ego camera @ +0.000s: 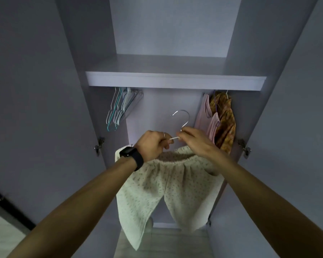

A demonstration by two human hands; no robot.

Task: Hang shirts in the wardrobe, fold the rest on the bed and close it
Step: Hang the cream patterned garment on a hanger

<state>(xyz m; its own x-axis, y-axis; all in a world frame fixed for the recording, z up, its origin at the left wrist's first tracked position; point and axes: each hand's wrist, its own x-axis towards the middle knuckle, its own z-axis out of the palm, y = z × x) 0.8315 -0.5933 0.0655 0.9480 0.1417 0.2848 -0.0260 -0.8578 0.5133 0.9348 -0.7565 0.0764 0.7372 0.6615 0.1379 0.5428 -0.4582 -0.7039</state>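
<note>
The left hand (pixel 153 144) and right hand (pixel 196 141) both pinch a thin wire hanger (pixel 188 117) just below its curved hook. A soft cream speckled garment (pixel 157 192), perhaps shorts, droops from it inside the open matte lilac wardrobe (pixel 168 25), under a flat shelf (pixel 175 80), between empty hangers (pixel 119 108) and hung tops (pixel 203 116).

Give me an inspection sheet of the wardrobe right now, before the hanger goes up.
Surface: shelf spans the wardrobe above the hanging space.
Job's things: hanger carrying a cream garment, hook free in the air; bunch of empty hangers at left; pink top and patterned shirt hanging at right.
Clutter: nothing seen.
Grippers: left hand grips the hanger's arm; right hand pinches its neck.
Cables: nothing seen.
Surroundings: left door and right door stand open; pale floor below.
</note>
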